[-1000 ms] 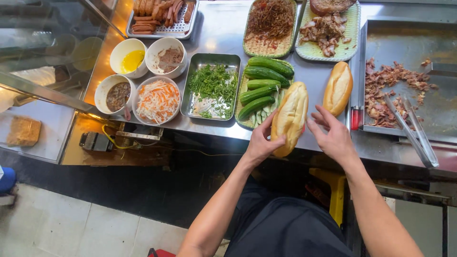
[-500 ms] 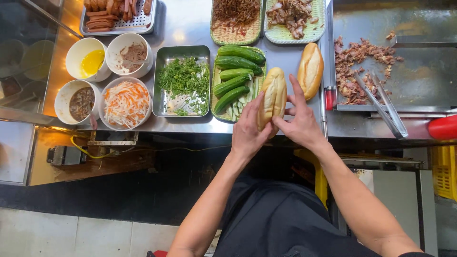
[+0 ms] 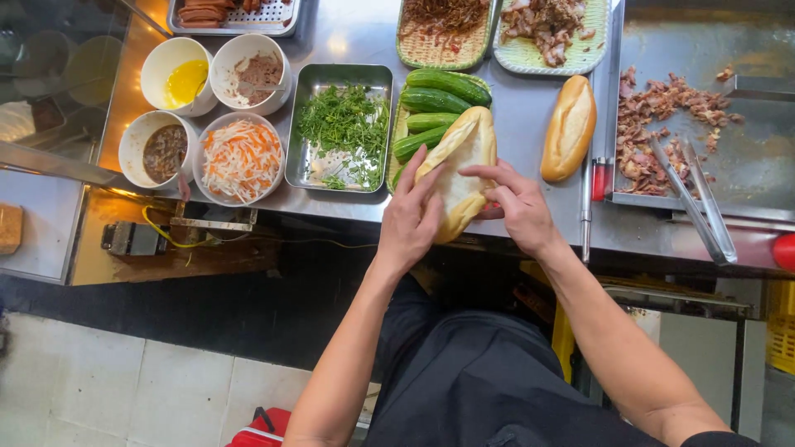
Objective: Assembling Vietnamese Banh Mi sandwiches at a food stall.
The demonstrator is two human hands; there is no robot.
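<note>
A split baguette (image 3: pixel 460 165) is held open over the front edge of the steel counter (image 3: pixel 530 132). My left hand (image 3: pixel 410 219) grips its left side from below. My right hand (image 3: pixel 513 203) has its fingers spread into the cut, pulling the crumb side apart. Just behind the bread lie several whole cucumbers (image 3: pixel 437 103) on a woven tray. A second, uncut baguette (image 3: pixel 569 128) lies to the right on the counter.
Steel tray of green herbs (image 3: pixel 344 124), bowls of shredded carrot and radish (image 3: pixel 242 157), dark sauce (image 3: pixel 164 151), yellow sauce (image 3: pixel 184 79) and pâté (image 3: pixel 258 72) stand left. Griddle with chopped meat (image 3: pixel 662 108) and tongs (image 3: pixel 700 203) right. Trays of shredded meat (image 3: pixel 548 25) at back.
The baguette was closed in both hands; now it is spread open, with my right fingers inside the cut. The camera view has shifted, so the counter sits differently in frame.
</note>
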